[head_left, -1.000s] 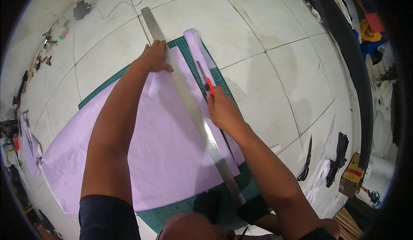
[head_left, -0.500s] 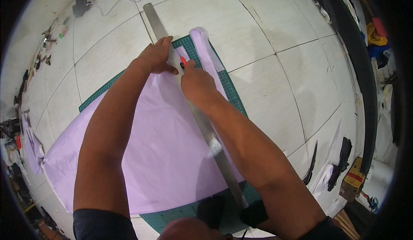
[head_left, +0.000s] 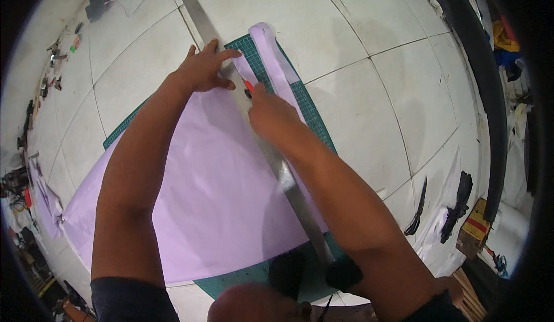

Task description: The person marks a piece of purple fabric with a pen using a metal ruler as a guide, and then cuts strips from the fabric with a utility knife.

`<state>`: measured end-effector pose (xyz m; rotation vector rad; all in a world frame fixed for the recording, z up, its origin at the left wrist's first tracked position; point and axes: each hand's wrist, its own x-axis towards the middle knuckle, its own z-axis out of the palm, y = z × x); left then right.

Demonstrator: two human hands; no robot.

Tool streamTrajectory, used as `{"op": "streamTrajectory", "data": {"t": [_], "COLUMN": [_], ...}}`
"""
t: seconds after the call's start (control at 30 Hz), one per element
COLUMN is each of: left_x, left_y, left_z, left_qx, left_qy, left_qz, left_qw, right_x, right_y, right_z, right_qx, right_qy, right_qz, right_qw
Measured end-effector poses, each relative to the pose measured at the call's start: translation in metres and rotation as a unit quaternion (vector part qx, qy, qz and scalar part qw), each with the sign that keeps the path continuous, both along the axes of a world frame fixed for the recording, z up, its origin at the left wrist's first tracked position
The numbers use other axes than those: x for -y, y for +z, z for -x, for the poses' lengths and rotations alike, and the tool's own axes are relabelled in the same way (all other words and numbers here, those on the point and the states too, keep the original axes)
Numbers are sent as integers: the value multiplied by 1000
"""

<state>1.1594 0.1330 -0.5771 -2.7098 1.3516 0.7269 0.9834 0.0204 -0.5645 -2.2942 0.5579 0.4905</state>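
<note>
A lilac sheet of fabric [head_left: 213, 189] lies spread over a green cutting mat [head_left: 309, 111] on the tiled floor. A long steel ruler [head_left: 288, 183] runs diagonally across the sheet. My left hand [head_left: 203, 68] presses flat on the ruler's far part, fingers spread. My right hand [head_left: 270, 111] grips a small red-tipped cutter [head_left: 248, 86] held against the ruler's right edge, just below my left hand. A cut lilac strip [head_left: 277, 56] lies right of the ruler on the mat.
Black scissors [head_left: 416, 212] and a dark tool [head_left: 459, 203] lie on white cloth at the right, beside a small cardboard box [head_left: 473, 229]. Scattered small tools line the far left edge [head_left: 52, 68]. More lilac scraps [head_left: 43, 195] sit at the left.
My right hand with the cutter has slid up along the ruler, away from me, to just below my left hand. My left hand stays pressed on the ruler.
</note>
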Motion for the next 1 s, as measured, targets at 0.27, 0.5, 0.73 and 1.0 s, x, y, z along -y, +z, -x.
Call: {"op": "streamTrajectory", "data": {"t": [0.27, 0.5, 0.73, 1.0], "left_x": [-2, 1, -10, -8], "left_y": [-10, -19, -26, -23], "left_z": [0, 1, -7, -9], "left_qx": [37, 44, 58, 33], "left_qy": [3, -2, -23, -13], "left_qz": [29, 16, 36, 27], "left_qw": [999, 999, 997, 999], "right_x": [-6, -19, -31, -28], "right_y": [30, 34, 48, 72], "right_z": [134, 274, 377, 377], "right_qx": [-173, -243, -395, -413], "right_qy": [-23, -55, -39, -30], "right_qz": [-41, -24, -15, -2], "right_qw": [984, 968, 918, 910]}}
